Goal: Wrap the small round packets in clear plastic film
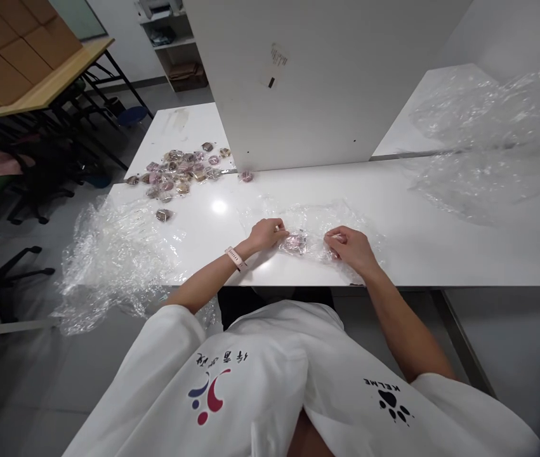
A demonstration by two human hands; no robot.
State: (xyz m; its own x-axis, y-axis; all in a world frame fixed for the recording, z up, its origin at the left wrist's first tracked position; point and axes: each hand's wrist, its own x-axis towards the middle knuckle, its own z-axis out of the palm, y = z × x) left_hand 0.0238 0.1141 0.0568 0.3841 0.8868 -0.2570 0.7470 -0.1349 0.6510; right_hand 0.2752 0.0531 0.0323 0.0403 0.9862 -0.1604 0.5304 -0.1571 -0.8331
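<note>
Near the front edge of the white table, a small pinkish item [294, 242] lies wrapped in see-through plastic between my two hands. My left hand [267, 234] wears a pale wristband and pinches the plastic just left of the item. On the other side, my right hand [351, 247] has its thumb and fingertips pressed together on the clear plastic film [315, 219], which spreads behind and beneath both hands. Exactly what kind of item is inside the wrapping I cannot make out.
A pile of small wrapped pieces [181, 168] lies at the back left of the table [441, 254]. Crumpled clear film [117, 260] hangs over the left edge, with more film [469, 184] at right. A tall white panel [317, 82] stands behind.
</note>
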